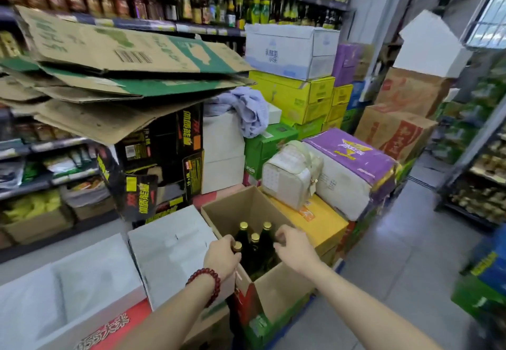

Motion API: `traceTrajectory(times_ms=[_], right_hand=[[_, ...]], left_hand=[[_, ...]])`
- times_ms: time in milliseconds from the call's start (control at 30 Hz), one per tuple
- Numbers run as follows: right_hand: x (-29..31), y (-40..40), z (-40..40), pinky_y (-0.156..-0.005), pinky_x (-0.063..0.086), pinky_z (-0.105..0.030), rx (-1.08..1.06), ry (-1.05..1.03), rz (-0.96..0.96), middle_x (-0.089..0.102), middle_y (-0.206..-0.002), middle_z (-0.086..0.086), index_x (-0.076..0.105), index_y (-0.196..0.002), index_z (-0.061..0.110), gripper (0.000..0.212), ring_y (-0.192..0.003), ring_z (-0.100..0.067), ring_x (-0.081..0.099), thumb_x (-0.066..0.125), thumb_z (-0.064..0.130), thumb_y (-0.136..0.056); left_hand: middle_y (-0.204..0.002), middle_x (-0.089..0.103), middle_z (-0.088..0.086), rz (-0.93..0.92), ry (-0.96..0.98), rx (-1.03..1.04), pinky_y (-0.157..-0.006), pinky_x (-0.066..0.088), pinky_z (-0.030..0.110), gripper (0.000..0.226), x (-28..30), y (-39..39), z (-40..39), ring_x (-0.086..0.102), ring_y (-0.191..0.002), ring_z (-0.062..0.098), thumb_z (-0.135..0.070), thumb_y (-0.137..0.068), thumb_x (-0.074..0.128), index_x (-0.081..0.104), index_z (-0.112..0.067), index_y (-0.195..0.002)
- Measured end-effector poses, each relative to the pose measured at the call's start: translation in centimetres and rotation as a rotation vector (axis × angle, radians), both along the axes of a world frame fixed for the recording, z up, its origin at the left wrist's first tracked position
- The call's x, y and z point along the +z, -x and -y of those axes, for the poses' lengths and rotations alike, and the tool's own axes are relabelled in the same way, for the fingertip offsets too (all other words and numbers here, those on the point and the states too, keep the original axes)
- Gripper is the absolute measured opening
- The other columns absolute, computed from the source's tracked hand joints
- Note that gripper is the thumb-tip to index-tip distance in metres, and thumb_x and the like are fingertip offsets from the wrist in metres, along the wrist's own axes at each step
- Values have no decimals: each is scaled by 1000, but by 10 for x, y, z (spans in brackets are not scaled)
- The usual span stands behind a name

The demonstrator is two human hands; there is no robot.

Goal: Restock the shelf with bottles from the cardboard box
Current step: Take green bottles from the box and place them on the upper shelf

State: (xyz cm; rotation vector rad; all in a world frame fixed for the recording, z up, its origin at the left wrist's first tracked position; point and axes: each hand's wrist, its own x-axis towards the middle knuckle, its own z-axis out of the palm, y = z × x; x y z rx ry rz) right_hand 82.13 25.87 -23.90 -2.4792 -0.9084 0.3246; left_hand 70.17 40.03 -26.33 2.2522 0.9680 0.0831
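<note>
Dark glass bottles (255,251) with gold caps stand upright in the open cardboard box (282,292), low in the middle among stacked cartons. The left hand (222,257), a red bead bracelet (208,281) on its wrist, curls around the neck of the nearest bottle (237,248). The right hand (293,248) reaches into the box with fingers bent over another bottle top; whether it grips is unclear. The shelf (175,25) of bottles runs along the upper left.
</note>
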Motion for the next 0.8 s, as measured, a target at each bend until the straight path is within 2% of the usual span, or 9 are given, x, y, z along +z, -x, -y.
traceTrajectory(times_ms=[133, 233, 333, 533, 700, 800], right_hand=[[-11, -45, -36, -78, 47, -24, 138, -20, -35, 64, -112, -3, 57, -118, 17, 27, -98, -17, 58, 57, 22, -91], [-18, -69, -57, -79, 49, -26, 202, -16, -72, 64, -109, -1, 58, -116, 19, 26, -94, -15, 58, 58, 24, -91], [-29, -94, -80, -79, 52, -28, 262, 7, -104, 65, -106, -1, 59, -114, 19, 24, -92, -16, 60, 58, 25, -91], [-75, -117, -108, -83, 52, -28, 284, 29, -196, 65, -102, 1, 60, -111, 20, 22, -97, -17, 62, 62, 22, -89], [-117, -137, -132, -91, 46, -27, 386, 53, -111, 59, -120, -1, 54, -122, 21, 35, -108, -19, 58, 63, 25, -88], [-142, -142, -148, -95, 45, -28, 389, 58, -127, 57, -127, -1, 49, -129, 22, 45, -116, -20, 56, 66, 26, -87]], left_hand=[[-108, 66, 8, 0, 32, 122, -71, 44, 23, 28, -8, -29, -17, 61, -96, 21, -26, -90, 60, 58, -12, -114], [-115, 64, 9, -4, 43, 193, -80, 46, 23, 35, -11, -43, -24, 60, -104, 22, -26, -89, 60, 56, -12, -121], [-123, 58, 8, -1, 65, 248, -83, 40, 20, 41, -24, -55, -26, 57, -109, 21, -32, -91, 58, 51, -14, -127], [-142, 35, 8, 55, 109, 346, -105, 38, 28, 48, -60, -65, -34, 46, -127, 23, -37, -91, 58, 45, -23, -135], [-155, 17, 2, 185, 139, 397, -110, 31, 29, 55, -101, -77, -48, 34, -138, 24, -46, -89, 58, 38, -33, -140], [-159, 6, -2, 231, 148, 426, -111, 27, 30, 61, -121, -85, -51, 27, -143, 23, -51, -89, 56, 31, -37, -143]])
